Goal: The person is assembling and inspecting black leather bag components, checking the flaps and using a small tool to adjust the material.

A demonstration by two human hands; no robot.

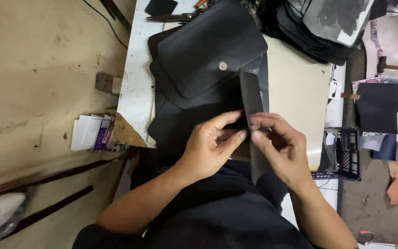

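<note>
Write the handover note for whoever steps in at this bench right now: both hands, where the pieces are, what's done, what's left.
Left hand: pinching the black strip at its edge.
Right hand: pinching the same strip beside it, fingertips almost meeting.
Strip stands upright over the black flap piece with its snap button, on the worktable.
Scissors lie at the table's far edge.
Done: flap piece laid out with snap fitted.
Left: strip is not joined to anything; it is in hand only.

A single head-worn camera looks steeply down from close above onto the pale, scuffed worktop (137,87). It sits near the person's lap, with tan concrete floor (38,69) at the left edge.
</note>
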